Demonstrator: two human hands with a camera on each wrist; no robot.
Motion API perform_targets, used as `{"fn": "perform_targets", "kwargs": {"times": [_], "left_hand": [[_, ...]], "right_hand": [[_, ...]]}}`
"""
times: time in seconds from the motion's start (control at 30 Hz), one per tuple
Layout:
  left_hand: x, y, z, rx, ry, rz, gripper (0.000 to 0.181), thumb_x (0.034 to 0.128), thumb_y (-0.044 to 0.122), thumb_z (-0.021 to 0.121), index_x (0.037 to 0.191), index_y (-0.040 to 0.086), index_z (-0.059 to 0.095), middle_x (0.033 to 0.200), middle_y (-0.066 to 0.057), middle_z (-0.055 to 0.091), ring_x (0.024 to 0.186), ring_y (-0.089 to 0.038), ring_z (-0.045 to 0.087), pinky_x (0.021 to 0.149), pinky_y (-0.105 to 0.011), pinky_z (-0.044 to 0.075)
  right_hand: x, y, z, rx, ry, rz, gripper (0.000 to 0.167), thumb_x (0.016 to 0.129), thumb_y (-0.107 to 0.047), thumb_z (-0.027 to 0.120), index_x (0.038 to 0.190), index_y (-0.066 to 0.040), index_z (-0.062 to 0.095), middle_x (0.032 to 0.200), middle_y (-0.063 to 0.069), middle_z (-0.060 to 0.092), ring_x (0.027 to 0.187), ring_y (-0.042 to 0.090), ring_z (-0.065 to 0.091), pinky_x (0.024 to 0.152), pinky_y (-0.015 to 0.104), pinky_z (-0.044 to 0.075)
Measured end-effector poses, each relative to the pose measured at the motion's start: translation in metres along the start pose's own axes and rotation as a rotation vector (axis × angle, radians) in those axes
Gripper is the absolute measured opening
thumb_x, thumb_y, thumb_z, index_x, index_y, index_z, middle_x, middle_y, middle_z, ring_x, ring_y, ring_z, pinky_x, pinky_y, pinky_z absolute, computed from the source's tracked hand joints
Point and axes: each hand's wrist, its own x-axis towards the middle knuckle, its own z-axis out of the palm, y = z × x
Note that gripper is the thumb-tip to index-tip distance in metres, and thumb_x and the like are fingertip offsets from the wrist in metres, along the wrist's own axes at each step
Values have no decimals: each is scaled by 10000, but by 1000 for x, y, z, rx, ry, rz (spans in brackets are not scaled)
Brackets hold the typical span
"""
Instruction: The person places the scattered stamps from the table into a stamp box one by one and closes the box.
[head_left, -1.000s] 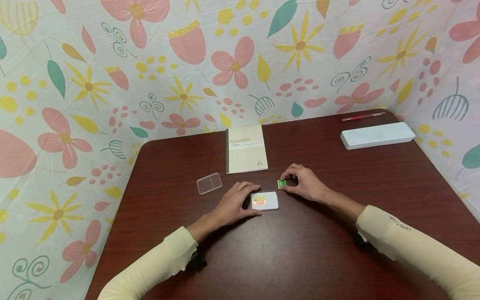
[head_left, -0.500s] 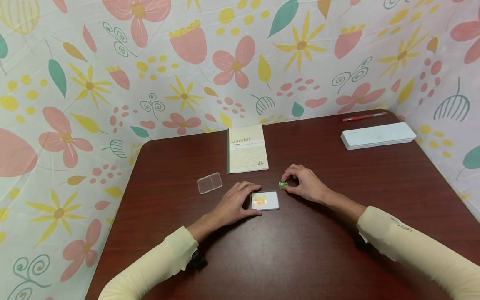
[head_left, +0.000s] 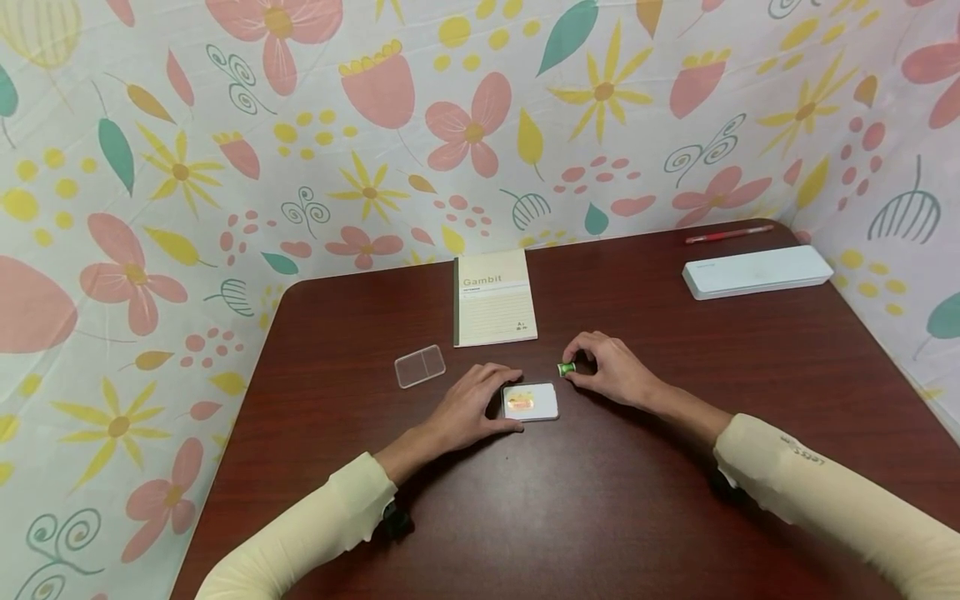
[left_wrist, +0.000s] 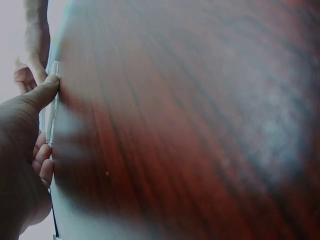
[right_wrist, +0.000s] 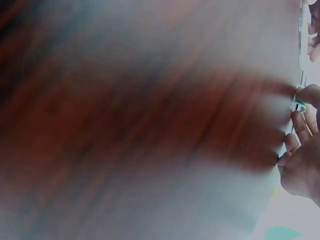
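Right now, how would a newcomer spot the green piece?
On the dark brown table, find the right hand, to the right of the flat white case. It pinches the green piece, small and white-edged; its neighbours, the flat white case and the clear plate, are larger and not green.

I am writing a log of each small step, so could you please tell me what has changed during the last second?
The small green-and-white piece looked like a flat square; now it looks squeezed or tilted between the thumb and finger of the right hand. The left hand, the white-topped case, the clear tray and the notebook stayed put.
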Motion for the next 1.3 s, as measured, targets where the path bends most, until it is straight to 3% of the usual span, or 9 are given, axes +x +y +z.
{"fn": "perform_targets", "kwargs": {"times": [0.23, 0.5, 0.77, 1.3], "left_hand": [[0, 1, -1, -2, -18, -17, 803, 864, 454, 897, 1514, 125, 560, 1445, -5, 582, 1260, -190, 547, 1070, -401, 471], [0, 2, -1, 3, -21, -20, 799, 866, 453, 895, 1514, 126, 561, 1448, -2, 581, 1250, -186, 548, 1062, -397, 474], [1, 2, -2, 3, -29, -27, 802, 870, 468, 887, 1521, 134, 557, 1454, 6, 575, 1272, -183, 536, 1067, -397, 474], [1, 1, 0, 5, -23, -23, 802, 864, 469, 891, 1514, 130, 566, 1439, 2, 584, 1262, -188, 544, 1060, -397, 478]], "right_hand": [[1, -2, 0, -5, -21, 19, 262, 844, -11, 880, 1015, -105, 705, 983, -3, 680, 845, 208, 561, 721, 331, 476], [1, -1, 0, 0, -48, 22, 316, 858, 11, 858, 1140, -72, 742, 1026, 16, 683, 926, 216, 574, 779, 373, 491], [1, 0, 0, -9, -51, 10, 285, 870, -2, 851, 1124, -93, 756, 1086, 31, 697, 956, 223, 578, 815, 412, 499], [1, -3, -3, 40, -57, 104, 260, 885, 2, 839, 1096, -115, 742, 933, -2, 655, 862, 211, 525, 729, 331, 450]]}}
